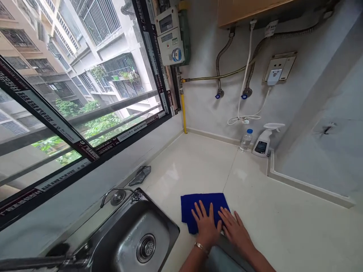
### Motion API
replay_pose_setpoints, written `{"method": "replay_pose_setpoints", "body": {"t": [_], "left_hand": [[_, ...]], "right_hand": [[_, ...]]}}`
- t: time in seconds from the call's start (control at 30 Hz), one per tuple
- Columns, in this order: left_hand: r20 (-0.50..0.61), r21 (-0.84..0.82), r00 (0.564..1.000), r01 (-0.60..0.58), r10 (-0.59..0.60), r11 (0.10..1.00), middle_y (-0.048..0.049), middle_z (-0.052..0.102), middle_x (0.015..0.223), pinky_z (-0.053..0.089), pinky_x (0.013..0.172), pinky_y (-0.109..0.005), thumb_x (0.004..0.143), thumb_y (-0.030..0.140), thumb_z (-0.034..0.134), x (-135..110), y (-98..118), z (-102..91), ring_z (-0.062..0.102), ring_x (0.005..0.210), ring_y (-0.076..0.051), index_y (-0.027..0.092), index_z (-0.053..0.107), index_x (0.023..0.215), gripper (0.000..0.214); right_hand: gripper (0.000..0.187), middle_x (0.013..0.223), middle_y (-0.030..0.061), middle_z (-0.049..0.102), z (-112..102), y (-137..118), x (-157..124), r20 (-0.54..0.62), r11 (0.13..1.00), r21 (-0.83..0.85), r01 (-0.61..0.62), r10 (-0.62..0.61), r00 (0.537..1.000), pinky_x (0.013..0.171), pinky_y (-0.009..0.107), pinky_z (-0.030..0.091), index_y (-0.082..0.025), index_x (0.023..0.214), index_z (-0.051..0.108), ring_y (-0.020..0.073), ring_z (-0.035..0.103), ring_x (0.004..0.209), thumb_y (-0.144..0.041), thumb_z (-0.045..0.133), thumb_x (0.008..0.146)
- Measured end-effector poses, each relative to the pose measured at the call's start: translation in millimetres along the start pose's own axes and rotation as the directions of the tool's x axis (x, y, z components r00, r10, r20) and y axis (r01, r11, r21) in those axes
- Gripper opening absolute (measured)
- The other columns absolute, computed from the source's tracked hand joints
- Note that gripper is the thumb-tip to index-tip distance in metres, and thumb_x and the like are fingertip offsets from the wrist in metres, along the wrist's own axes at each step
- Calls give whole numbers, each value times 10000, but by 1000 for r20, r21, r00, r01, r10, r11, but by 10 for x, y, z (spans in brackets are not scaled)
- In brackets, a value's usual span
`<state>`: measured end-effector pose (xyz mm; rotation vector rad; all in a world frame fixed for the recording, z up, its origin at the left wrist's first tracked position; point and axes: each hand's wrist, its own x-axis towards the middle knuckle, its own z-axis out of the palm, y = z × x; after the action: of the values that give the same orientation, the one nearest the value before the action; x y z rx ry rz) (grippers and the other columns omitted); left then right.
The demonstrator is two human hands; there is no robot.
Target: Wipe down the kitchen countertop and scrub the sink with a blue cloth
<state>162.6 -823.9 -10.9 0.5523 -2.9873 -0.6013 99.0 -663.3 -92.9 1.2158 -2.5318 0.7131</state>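
A dark blue cloth (190,207) lies folded on the pale countertop (204,158), to the right of the sink. My left hand (207,226) rests flat on it with the fingers spread, and a bracelet circles that wrist. Beside it, my right hand (235,232) lies with its fingers stretched out over the cloth's right edge. Neither hand grips anything. Part of the cloth is hidden beneath my hands.
Left of my hands is a steel sink (167,223) with a faucet (117,190). A capped water bottle (245,141) and a white spray bottle (263,141) stand by the back wall. A grey patterned piece (141,175) lies below the window.
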Motion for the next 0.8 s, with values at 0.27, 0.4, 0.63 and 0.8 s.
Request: {"method": "replay_pose_setpoints", "body": {"t": [0.27,0.4,0.63,0.8], "left_hand": [[-97,67,987,-123,129,990,-268,143,1697,154,1160,-899,876,710,557,0,207,143,82,1546,-546,442,200,1595,847],[-162,129,979,-99,120,987,-190,235,1714,226,1183,-849,879,692,576,18,-36,145,195,1571,-499,473,287,1566,777],[-358,388,896,399,-264,830,-198,291,1702,286,1196,-762,941,537,545,90,-687,-291,244,1569,-487,385,398,1546,641],[-436,270,709,690,-554,671,-353,288,1626,359,1160,-712,975,571,423,536,-1226,-825,288,1492,-612,237,329,1592,708]], "right_hand": [[475,1544,114,571,-271,116,-229,-4,950,212,-230,236,972,1213,599,435,-232,1480,566,274,545,1429,-373,368,1072],[451,1422,134,668,-372,83,-230,-98,885,353,-303,357,929,1116,547,557,-219,1333,673,286,639,1318,-433,379,1068],[357,1161,98,791,-481,101,-76,-193,843,527,-110,244,950,910,381,682,-262,1130,757,240,772,1066,-344,416,1056],[351,1195,88,788,-532,252,-53,-44,801,580,-150,214,976,897,354,682,-296,1168,769,243,775,1063,-323,444,1040]]}}
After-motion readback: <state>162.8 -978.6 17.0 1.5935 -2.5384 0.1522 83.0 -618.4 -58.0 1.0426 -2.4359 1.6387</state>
